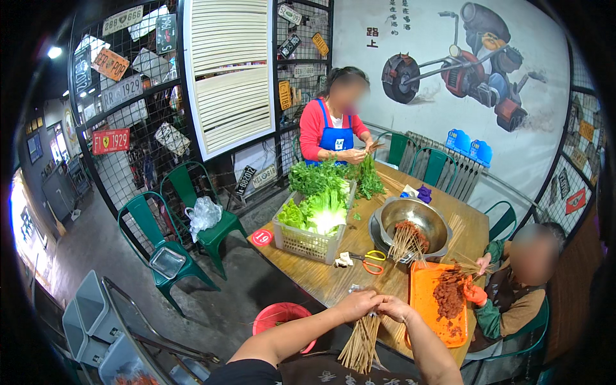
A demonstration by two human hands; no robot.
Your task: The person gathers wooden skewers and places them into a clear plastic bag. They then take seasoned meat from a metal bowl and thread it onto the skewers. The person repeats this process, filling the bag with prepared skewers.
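Note:
A thick bundle of thin wooden skewers (361, 342) hangs below my hands at the near edge of the wooden table (308, 276). My left hand (358, 306) and my right hand (393, 308) meet around its top end, where a bit of white material shows. Fingers of both are bent on the bundle; their exact grip is partly hidden. Just beyond lie scissors (370, 262) with yellow and orange handles and a crumpled white scrap (343, 260). To the right is an orange tray (417, 308) of red marinated meat pieces (448, 296).
A plastic crate (308, 244) of leafy greens, a metal bowl (435, 216) with meat skewers and a purple cloth (424, 194) are on the table. One person (334, 120) holds greens; another (524, 284) holds skewers, one hand orange-gloved. A red bucket (276, 315) is below left.

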